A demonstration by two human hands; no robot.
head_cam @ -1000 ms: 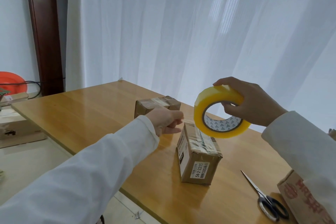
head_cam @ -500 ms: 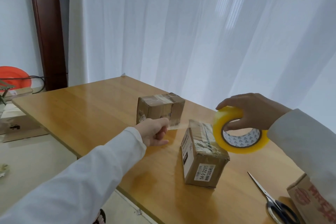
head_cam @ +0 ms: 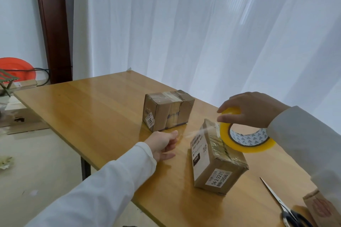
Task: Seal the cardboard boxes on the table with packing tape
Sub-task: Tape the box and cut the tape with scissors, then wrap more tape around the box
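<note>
A small cardboard box (head_cam: 210,160) with white labels stands near the table's front edge, its top covered in shiny tape. My right hand (head_cam: 252,109) grips a yellow roll of packing tape (head_cam: 245,138) held just over the box's top right. A clear strip of tape (head_cam: 199,132) stretches from the roll leftward to my left hand (head_cam: 163,143), which pinches its free end low beside the box. A second taped cardboard box (head_cam: 166,110) sits further back on the wooden table (head_cam: 92,108).
Scissors (head_cam: 282,206) lie at the table's front right, beside a torn brown box (head_cam: 321,206) at the frame's edge. White curtains hang behind. Left of the table, cardboard (head_cam: 20,121) and an orange disc (head_cam: 16,68) sit near the floor.
My right hand lowered the roll from above the table down to the near box's top. My left hand drew the tape end out to the left and downward.
</note>
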